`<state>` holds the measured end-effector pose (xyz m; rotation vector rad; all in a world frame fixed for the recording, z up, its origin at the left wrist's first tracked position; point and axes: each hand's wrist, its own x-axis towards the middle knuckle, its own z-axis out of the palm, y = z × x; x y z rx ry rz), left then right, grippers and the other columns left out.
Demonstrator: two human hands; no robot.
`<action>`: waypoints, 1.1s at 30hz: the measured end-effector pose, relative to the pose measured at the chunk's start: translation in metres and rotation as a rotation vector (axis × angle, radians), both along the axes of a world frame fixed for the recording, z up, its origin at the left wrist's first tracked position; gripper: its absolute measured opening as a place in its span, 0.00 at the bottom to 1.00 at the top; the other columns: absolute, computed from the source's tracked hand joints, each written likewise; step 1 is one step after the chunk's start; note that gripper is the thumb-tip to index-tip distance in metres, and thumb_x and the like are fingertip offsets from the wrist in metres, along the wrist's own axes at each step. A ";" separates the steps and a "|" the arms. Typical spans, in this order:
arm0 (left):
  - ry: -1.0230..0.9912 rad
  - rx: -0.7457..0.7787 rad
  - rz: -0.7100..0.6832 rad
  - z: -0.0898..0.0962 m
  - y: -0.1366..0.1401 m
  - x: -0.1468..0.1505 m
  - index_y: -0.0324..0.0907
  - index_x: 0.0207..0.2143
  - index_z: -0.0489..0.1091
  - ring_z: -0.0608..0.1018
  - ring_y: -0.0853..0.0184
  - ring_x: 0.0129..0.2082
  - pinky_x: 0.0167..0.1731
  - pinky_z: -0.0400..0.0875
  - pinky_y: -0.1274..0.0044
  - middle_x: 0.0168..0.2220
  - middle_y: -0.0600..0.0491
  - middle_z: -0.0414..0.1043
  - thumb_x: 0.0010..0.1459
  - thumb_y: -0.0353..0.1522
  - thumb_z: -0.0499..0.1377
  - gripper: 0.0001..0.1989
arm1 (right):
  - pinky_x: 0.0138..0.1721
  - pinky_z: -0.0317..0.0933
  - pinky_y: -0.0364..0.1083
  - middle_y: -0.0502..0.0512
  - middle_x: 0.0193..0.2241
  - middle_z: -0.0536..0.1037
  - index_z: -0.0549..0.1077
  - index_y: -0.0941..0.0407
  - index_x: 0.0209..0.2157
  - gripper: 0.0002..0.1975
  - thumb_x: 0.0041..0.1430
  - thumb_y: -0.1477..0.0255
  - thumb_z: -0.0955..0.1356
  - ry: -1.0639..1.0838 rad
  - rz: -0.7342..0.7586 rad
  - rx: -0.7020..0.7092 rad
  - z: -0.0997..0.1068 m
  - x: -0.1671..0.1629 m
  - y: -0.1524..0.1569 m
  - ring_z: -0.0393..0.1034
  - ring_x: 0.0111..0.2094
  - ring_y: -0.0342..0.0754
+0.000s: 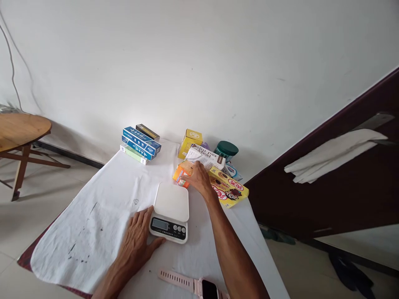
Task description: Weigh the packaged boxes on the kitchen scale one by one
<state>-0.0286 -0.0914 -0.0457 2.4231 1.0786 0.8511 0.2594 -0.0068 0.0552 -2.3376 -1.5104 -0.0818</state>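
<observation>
A white kitchen scale [171,203] with a grey display and round buttons stands on the cloth-covered table. My left hand [137,234] lies flat at its left side, fingers stretched out and thumb by the front edge, holding nothing. Behind the scale, my right hand [199,178] is closed on a small orange box [181,174], with the thumb on its printed front; the fingertips are partly hidden. Right beside that hand are a yellow cookie box [233,191] and a white carton [205,157] with dark lettering.
Blue toothpaste-type boxes [140,141] are stacked at the back left. A yellow box [191,141] and a green-lidded jar [226,148] stand near the wall. A pink-strapped watch [183,281] lies at the front edge. A round wooden table [23,128] is at left.
</observation>
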 end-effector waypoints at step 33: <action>0.042 -0.043 -0.011 0.012 0.001 0.001 0.45 0.70 0.51 0.71 0.49 0.58 0.55 0.67 0.59 0.62 0.43 0.67 0.62 0.42 0.66 0.40 | 0.46 0.71 0.55 0.63 0.57 0.74 0.64 0.51 0.58 0.37 0.49 0.57 0.76 0.509 0.341 0.221 0.038 -0.042 -0.095 0.73 0.54 0.58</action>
